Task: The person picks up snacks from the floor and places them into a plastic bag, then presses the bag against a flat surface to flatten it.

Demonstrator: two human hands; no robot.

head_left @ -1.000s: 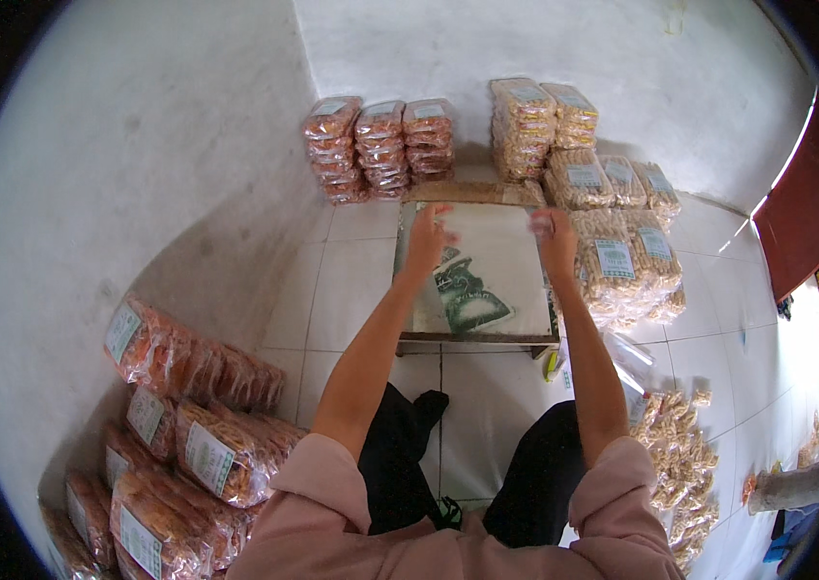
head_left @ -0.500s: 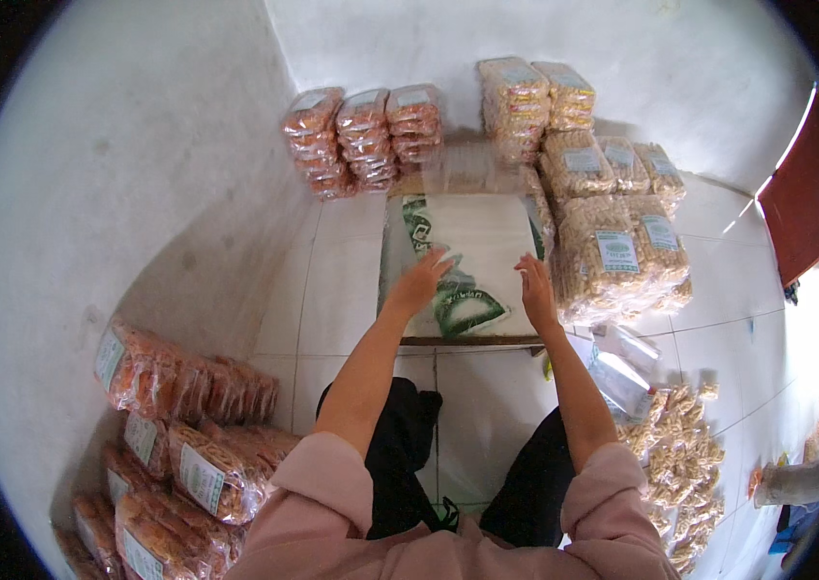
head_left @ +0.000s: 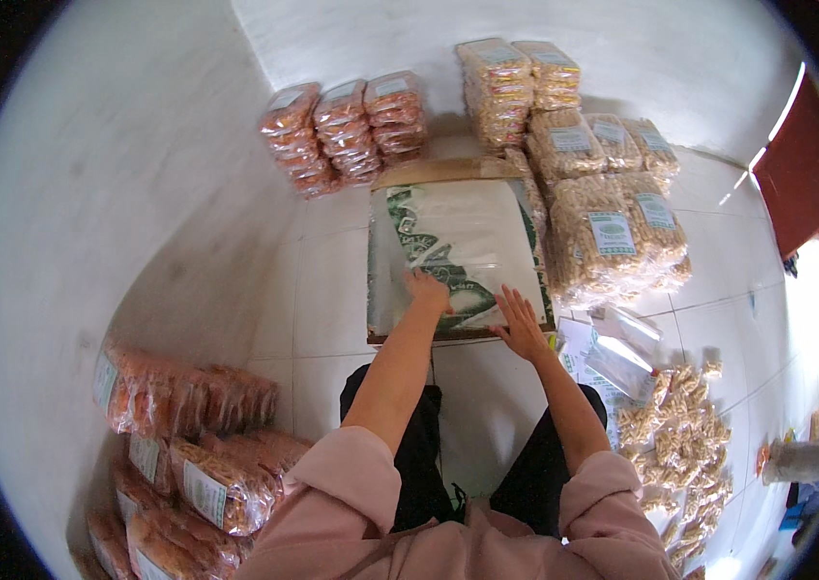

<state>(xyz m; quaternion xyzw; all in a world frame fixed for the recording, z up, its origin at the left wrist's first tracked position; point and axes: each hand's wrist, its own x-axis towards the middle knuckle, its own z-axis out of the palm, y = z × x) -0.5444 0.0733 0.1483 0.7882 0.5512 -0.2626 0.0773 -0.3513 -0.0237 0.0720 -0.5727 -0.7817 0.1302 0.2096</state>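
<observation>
A low wooden-edged table point(head_left: 472, 172) stands in front of my knees. Spread over its top is a white sheet with green printing point(head_left: 468, 222), which looks like a plastic sack, and a shiny clear film seems to cover it. My left hand point(head_left: 429, 292) rests on the green printed part near the table's front, palm down, fingers slightly bent and apart. To its right, my right hand point(head_left: 521, 327) lies over the sheet's front right corner with fingers stretched out. Neither hand holds anything that I can see.
Stacked bags of reddish-brown snacks point(head_left: 342, 135) stand behind the table. Bags of pale snacks point(head_left: 613, 227) are piled to its right. More brown snack bags point(head_left: 202, 464) fill the lower left. Clear plastic bags point(head_left: 622, 362) and loose pale snacks point(head_left: 685, 430) lie by my right leg.
Both hands have come down and nearer to me, onto the table's front part. A clear film that showed upright at the table's far edge no longer stands there. The view has shifted slightly.
</observation>
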